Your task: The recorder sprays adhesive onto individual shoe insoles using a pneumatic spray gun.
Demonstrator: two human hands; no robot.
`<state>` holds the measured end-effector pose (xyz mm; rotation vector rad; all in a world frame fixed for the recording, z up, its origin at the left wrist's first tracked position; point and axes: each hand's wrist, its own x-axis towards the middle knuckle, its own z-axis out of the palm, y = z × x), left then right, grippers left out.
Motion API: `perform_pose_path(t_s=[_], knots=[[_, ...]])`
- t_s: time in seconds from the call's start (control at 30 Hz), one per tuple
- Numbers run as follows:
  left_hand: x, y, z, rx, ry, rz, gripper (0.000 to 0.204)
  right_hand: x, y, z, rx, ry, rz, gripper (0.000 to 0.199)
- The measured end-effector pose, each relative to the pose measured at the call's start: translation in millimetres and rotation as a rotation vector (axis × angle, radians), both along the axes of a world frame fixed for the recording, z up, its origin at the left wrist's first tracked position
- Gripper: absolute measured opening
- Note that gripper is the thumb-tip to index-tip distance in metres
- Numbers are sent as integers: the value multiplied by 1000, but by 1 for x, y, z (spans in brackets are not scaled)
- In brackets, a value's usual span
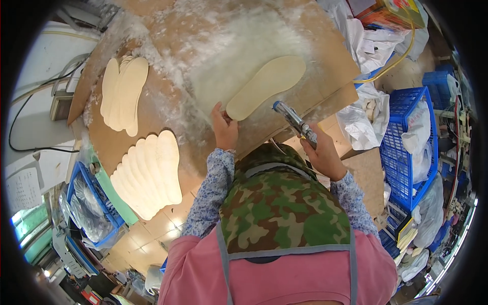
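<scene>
A cream, sole-shaped insole [267, 85] lies slantwise over the pale, residue-coated part of a brown board. At its near left end, my left hand [225, 131] is closed with the fingertips at the edge, seeming to pinch it. My right hand [324, 152] grips a silver spray gun [295, 122] with a blue nozzle ring. The nozzle points up and left toward the insole, a short way off its near edge. Part of the gun's handle is hidden in my fingers.
On the brown board [198, 147], a fanned row of insoles [147, 175] and a smaller stack [124, 94] lie to the left. Blue crates [406, 147] with white bags stand on the right. A yellow hose [394, 61] curves past the board's right edge. Another blue crate [91, 203] sits at lower left.
</scene>
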<state>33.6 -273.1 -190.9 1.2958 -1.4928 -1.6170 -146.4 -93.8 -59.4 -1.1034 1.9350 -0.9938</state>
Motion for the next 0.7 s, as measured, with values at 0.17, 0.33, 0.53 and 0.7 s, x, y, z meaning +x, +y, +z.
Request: perform_pose_path(t_s=[0.17,0.33,0.53,0.7], knots=[[0,-1,-5,-23,4,2,63,12,-4,3,5,67,154,37],[1,0,-9,-37,-9,13,63,14,-5,9,-58,98,217,34],[-4,3,-3,-1,18,80,61,-9,-4,5,-37,100,117,36],[-4,5,-7,-100,-51,73,60,-41,-2,-3,-131,191,2,30]])
